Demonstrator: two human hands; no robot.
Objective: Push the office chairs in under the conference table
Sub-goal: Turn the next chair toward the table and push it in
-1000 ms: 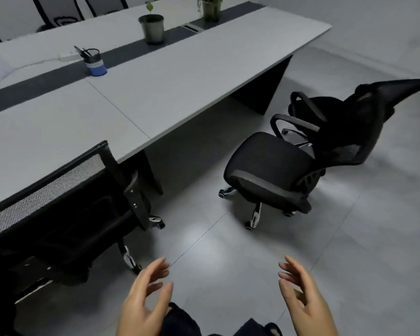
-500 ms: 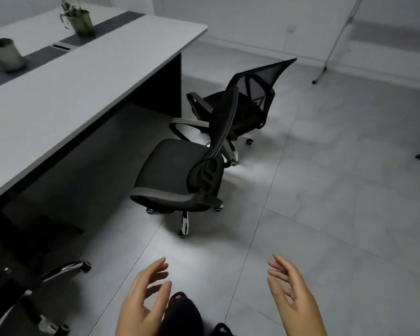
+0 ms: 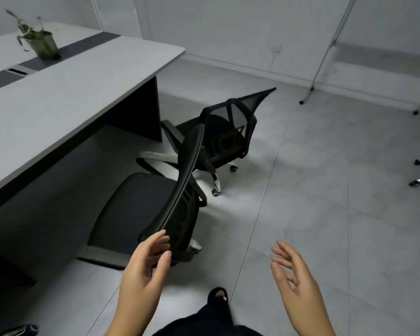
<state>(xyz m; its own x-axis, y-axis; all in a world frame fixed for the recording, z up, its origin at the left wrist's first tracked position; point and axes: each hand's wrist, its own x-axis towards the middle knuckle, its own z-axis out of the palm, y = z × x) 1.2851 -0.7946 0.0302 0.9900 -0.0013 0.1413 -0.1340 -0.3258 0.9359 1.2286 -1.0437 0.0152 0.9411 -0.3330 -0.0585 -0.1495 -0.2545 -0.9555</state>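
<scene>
Left hand (image 3: 143,270) touches chair (image 3: 141,214); potted plant (image 3: 40,42) on table (image 3: 58,98).

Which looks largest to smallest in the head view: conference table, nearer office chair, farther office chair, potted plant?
1. conference table
2. nearer office chair
3. farther office chair
4. potted plant
The two chairs look like the same model; the nearer one appears bigger probably only because it is closer to the camera.

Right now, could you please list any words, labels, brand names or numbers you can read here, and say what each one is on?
None can be read.
The table, the plant pot, the near chair and the far chair show no print.
The wall socket is too small to tell.
</scene>
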